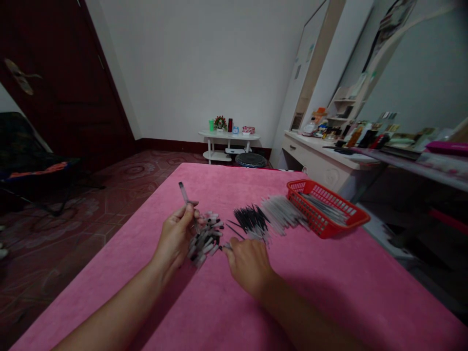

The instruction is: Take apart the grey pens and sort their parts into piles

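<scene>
My left hand [177,231] is closed around a pen [183,191], its clear barrel slanting up with a dark end at the top. Beside that hand lies a heap of pen caps [206,239], clear and black. My right hand [250,261] is low over the cloth, just right of the heap, its thumb and forefinger pinching a small pen cap [226,245], partly hidden by the fingers. Beyond the right hand lie a pile of black pen refills [252,217] and a row of clear pen barrels [283,212].
A red plastic basket [321,229] holding a bundle of pens [325,207] stands at the right on the pink tablecloth [234,183]. A dressing table [325,156] is beyond it. A white side table [228,135] stands against the back wall, and a chair [32,165] at the left.
</scene>
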`<state>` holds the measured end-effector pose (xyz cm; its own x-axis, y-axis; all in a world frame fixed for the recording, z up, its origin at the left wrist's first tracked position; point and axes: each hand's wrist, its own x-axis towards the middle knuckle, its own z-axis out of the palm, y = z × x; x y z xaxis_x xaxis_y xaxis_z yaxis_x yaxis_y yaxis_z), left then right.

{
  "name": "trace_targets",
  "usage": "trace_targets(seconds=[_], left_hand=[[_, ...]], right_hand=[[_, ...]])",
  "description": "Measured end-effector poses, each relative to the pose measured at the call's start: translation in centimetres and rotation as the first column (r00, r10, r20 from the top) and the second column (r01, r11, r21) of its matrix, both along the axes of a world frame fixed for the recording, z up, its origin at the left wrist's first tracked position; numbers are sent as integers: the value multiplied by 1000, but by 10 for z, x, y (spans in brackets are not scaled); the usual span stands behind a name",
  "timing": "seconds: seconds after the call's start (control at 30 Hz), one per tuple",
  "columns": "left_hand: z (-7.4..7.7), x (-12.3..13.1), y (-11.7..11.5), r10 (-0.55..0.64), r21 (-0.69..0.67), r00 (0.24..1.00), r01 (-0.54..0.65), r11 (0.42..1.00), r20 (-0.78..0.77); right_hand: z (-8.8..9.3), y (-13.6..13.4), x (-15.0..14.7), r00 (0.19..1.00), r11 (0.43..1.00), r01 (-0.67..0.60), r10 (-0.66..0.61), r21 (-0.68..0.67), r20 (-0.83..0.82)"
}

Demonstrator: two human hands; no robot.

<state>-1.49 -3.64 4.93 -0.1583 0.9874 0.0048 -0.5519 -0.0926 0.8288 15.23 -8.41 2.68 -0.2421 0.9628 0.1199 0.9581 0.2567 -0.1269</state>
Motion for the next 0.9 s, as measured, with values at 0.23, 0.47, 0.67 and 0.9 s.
trace_targets(seconds=[0.23, 0.47, 0.67, 0.9], left_hand=[[-20, 7, -3, -93, 22, 896, 114, 993, -435], [-32, -2, -1, 268, 359, 376, 199, 912, -887], [-35, -1, -7, 383, 393, 95, 326, 860, -919], [-38, -4, -6, 367, 348, 17, 363, 864, -930]], right_hand=[[-13, 14, 8, 933, 996, -74, 54, -42, -355], [-2, 39, 24, 377, 988, -120, -48, -100, -925], [-8, 42, 27, 369, 979, -159, -59, -125, -927], [-4, 42, 32, 557, 996, -90, 51, 0, -829]])
